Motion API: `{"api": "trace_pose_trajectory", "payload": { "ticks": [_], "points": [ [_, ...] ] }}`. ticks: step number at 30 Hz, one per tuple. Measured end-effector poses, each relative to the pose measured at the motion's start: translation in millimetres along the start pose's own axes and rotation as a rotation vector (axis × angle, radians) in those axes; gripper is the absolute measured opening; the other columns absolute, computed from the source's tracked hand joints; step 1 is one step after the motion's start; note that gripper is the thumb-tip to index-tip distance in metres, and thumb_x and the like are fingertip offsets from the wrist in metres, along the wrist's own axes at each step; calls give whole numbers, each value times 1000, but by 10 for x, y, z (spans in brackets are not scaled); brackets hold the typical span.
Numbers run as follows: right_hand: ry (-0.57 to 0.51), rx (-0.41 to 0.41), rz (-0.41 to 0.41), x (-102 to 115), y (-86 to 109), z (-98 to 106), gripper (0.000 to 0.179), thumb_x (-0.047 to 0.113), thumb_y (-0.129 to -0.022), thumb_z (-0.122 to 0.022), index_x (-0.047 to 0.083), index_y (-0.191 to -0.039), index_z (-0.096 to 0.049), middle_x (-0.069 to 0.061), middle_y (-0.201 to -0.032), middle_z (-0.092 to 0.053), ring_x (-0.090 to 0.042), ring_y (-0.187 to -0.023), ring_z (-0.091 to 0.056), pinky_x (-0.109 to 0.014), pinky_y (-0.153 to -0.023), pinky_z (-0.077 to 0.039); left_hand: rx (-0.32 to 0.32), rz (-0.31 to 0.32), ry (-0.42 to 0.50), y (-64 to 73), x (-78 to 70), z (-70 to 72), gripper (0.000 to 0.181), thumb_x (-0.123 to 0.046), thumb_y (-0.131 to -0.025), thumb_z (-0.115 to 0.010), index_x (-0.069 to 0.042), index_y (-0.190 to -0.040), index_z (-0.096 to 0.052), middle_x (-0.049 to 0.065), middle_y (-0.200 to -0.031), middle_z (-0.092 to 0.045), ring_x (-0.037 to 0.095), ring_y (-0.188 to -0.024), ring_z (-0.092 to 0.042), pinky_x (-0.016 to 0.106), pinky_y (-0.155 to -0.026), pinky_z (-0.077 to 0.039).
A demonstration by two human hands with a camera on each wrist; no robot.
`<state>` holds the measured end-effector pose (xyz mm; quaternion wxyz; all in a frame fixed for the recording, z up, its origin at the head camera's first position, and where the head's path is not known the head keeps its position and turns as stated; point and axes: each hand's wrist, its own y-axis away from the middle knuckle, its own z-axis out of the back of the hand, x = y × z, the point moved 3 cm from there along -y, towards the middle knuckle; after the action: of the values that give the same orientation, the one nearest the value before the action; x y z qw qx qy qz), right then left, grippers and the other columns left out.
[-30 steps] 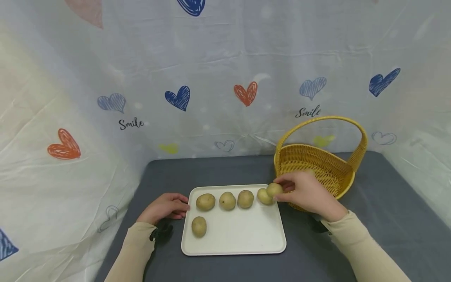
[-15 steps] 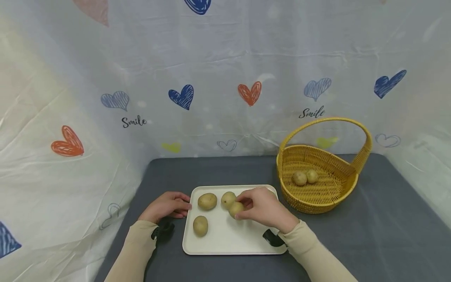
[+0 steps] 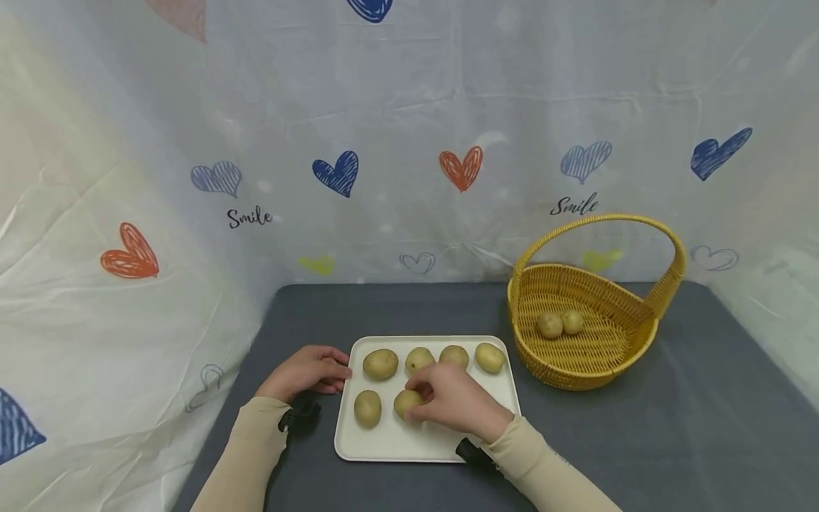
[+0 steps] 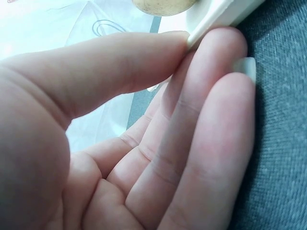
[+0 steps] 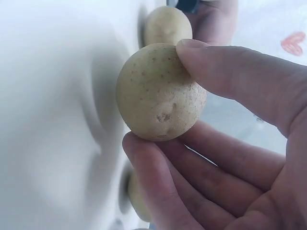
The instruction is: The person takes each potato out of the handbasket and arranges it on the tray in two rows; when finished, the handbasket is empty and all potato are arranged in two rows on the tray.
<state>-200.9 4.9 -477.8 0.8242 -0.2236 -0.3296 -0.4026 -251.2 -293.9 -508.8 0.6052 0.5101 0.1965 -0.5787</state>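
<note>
A potato (image 5: 160,93) is pinched between the thumb and fingers of my right hand (image 3: 457,400), close over the white tray (image 3: 429,444) in its front row. Left of it in the head view lies another potato (image 3: 367,409). Behind them runs a row of potatoes: a large one (image 3: 380,364) at the left, two partly behind my right hand, and one (image 3: 490,358) near the right corner. My left hand (image 3: 307,373) holds the tray's left rim; the left wrist view has the thumb (image 4: 144,57) on the rim (image 4: 211,21) and fingertips against its side.
A yellow wicker basket (image 3: 576,363) with a tall arched handle stands at the back right, two potatoes (image 3: 560,324) inside. The grey tabletop (image 3: 640,441) surrounds the tray. A white curtain printed with hearts (image 3: 409,107) hangs along the back and sides.
My right hand has moved left and toward me with a potato, from the tray's right back corner beside the basket to the front row. My left hand stays at the rim.
</note>
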Motion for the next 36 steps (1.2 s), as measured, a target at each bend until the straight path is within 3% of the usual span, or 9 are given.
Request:
{"api": "trace_pose_trajectory", "payload": {
  "ticks": [11, 26, 36],
  "points": [
    [0, 8, -4, -14, -3, -64, 34, 17, -79, -96, 6, -107, -82, 3, -88, -77, -3, -78, -64, -20, -72, -53, -11, 2, -15, -4, -1, -1, 45, -23, -96, -83, 1, -131, -69, 9, -95, -79, 14, -81, -76, 31, -74, -66],
    [21, 17, -2, 19, -3, -53, 29, 17, -80, -94, 7, -105, -82, 9, -75, -64, 3, -68, -53, -18, -64, -48, -18, 17, 3, -64, 47, 19, 43, -24, -95, -83, -1, -129, -71, 8, -96, -79, 15, -83, -77, 30, -75, -66],
    [18, 36, -18, -14, -15, -45, 35, 21, -83, -94, 4, -111, -81, 2, -87, -77, 1, -75, -62, -20, -71, -54, -18, 20, -5, -52, 27, 16, 40, -24, -96, -82, -2, -128, -72, 8, -98, -79, 15, -84, -76, 30, -76, -66]
  ]
}}
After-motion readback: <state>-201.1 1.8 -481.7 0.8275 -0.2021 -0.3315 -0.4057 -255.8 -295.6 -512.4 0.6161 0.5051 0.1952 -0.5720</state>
